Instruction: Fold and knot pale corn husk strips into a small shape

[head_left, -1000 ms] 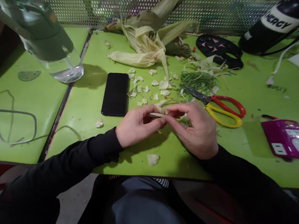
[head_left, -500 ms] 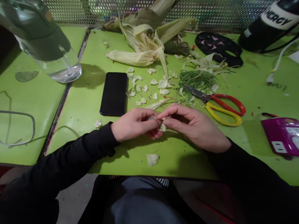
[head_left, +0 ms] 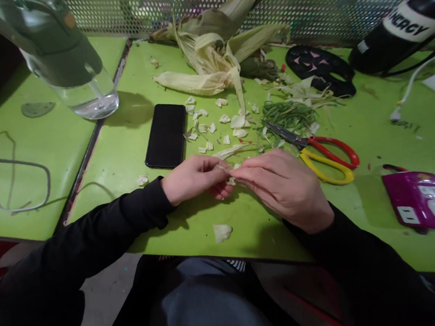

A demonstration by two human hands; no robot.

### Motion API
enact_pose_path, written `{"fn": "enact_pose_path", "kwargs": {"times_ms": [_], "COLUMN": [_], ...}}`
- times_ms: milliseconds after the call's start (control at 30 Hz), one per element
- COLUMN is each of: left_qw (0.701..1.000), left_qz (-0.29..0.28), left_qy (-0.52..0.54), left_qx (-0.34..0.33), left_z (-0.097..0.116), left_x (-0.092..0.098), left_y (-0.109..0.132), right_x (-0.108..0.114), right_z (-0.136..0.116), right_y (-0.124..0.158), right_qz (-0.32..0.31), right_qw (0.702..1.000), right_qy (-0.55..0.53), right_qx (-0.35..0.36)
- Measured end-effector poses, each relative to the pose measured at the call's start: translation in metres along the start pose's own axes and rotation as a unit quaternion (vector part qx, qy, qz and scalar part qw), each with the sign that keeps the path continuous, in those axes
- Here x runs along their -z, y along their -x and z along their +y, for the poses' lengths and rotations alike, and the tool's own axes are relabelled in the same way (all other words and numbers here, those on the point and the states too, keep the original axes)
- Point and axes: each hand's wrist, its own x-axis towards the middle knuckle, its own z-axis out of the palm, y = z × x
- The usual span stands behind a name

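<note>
Pale corn husk pieces (head_left: 231,181) are pinched at the fingertips of both hands, partly hidden by the fingers. My left hand (head_left: 198,178) is closed on them from the left, thumb on top. From the right, my right hand (head_left: 287,187) meets it with its fingers bunched in a pinch. One loose husk scrap (head_left: 222,232) lies nearer the table's front edge. Beyond the hands, several small cut husk pieces (head_left: 224,118) are scattered beside a black phone (head_left: 165,136). Scissors (head_left: 314,151) with red and yellow handles rest just past my right hand, by green strands (head_left: 291,117).
Dried corn husks (head_left: 209,58) are heaped against the perforated metal panel (head_left: 314,9). A water bottle (head_left: 77,63) stands at the left, near a cable (head_left: 49,181). On the right are a black bottle (head_left: 391,33), a black eye mask (head_left: 319,69) and a purple pouch (head_left: 424,199).
My right hand has turned so its back faces up more, its fingers now closer together at the husk. My left hand stays nearly in place. The view has shifted slightly.
</note>
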Motion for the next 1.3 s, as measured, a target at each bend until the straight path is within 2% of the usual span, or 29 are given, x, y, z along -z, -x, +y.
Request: {"fn": "enact_pose_path", "kwargs": {"times_ms": [100,200,333,467,833,1133,1300], "left_qw": [0.999,0.999,0.999,0.998,0.996,0.996,0.997], "left_qz": [0.008,0.006,-0.029,-0.055,-0.084,-0.077,-0.071], "left_qy": [0.028,0.039,0.034,0.018,0.031,-0.002,-0.001], "left_qx": [0.019,0.018,0.002,-0.001,0.002,-0.040,-0.040], "left_z": [0.002,0.002,0.001,-0.001,-0.005,-0.008,-0.009], "left_x": [-0.001,-0.001,0.002,0.008,0.015,0.011,0.008], "left_y": [0.001,0.002,0.002,0.000,-0.003,-0.004,-0.004], "right_x": [0.002,0.004,0.007,0.007,0.009,0.009,0.009], "right_z": [0.002,0.003,0.002,0.001,0.001,-0.005,-0.006], "right_y": [-0.001,-0.002,-0.002,-0.002,0.000,-0.001,0.000], "right_qz": [-0.018,-0.030,-0.041,-0.045,-0.067,-0.066,-0.081], "right_qw": [1.000,0.998,0.991,0.987,0.996,0.994,0.996], "right_qy": [-0.015,-0.056,-0.102,-0.116,-0.024,-0.027,0.034], "right_qx": [0.003,-0.025,-0.083,-0.102,-0.046,-0.088,-0.030]}}
